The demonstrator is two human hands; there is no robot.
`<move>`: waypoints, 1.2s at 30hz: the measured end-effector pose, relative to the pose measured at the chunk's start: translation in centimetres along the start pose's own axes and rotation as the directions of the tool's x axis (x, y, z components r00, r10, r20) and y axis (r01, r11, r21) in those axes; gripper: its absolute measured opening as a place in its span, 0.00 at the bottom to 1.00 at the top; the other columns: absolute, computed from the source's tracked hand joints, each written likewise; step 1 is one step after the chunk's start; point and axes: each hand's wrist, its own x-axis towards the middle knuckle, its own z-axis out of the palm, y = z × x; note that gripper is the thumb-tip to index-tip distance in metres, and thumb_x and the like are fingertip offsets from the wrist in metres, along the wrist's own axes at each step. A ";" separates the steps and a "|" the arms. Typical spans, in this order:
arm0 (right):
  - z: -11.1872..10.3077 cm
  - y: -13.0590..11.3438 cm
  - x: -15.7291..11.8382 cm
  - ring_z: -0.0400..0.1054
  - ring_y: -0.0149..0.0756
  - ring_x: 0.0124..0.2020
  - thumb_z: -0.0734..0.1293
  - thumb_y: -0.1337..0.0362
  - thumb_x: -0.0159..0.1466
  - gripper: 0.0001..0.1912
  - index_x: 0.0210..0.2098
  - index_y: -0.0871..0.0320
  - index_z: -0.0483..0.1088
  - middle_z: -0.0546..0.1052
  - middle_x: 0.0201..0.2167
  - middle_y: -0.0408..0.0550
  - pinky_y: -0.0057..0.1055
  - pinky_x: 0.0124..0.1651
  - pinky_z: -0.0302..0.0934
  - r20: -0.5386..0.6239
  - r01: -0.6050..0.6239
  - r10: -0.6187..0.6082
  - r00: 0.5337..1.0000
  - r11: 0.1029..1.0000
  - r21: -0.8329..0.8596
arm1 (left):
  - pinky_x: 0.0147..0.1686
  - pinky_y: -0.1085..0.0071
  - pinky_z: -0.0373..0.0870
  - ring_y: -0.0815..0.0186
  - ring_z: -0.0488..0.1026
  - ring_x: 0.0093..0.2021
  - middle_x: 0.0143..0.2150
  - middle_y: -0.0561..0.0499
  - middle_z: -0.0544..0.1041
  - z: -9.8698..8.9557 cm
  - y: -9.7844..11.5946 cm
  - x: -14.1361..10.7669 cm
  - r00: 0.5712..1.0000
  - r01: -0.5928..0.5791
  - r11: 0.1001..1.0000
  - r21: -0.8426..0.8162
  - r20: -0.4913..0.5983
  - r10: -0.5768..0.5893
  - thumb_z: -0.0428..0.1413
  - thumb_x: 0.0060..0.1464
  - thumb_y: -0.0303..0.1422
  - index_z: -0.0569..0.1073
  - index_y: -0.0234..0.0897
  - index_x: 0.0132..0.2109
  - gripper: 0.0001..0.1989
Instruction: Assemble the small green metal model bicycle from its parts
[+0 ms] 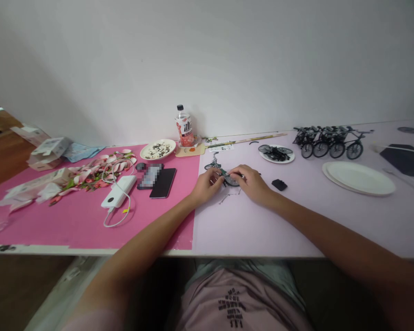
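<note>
A small model bicycle (224, 172) with dark wheels lies between my two hands on the pale half of the table. My left hand (207, 184) is closed on its near left side, the fingers bent around the frame. From the right, my right hand (251, 181) pinches the bicycle near its wheel; any small part in those fingertips is too small to make out. Thin grey parts (229, 196) rest on the table just below the hands. Right of my right hand lies a small black piece (279, 185).
Several finished-looking model bicycles (331, 142) stand at the back right. A plate (286, 160) of black parts and white plates (362, 178) are nearer. On the pink side are phones (163, 183), a white power bank (119, 191), petals (100, 172), a bowl (145, 154) and a bottle (184, 128).
</note>
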 end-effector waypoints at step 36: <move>0.1 -0.3 -0.2 0.71 0.43 0.45 0.63 0.68 0.70 0.08 0.40 0.51 0.74 0.76 0.39 0.47 0.43 0.53 0.66 0.046 0.038 -0.046 0.998 0.989 0.146 | 0.30 0.73 0.70 0.69 0.73 0.27 0.31 0.54 0.76 0.1 -0.4 0.0 1.000 0.019 0.988 -0.155 0.007 -0.018 0.59 0.62 0.40 0.70 0.36 0.48 0.14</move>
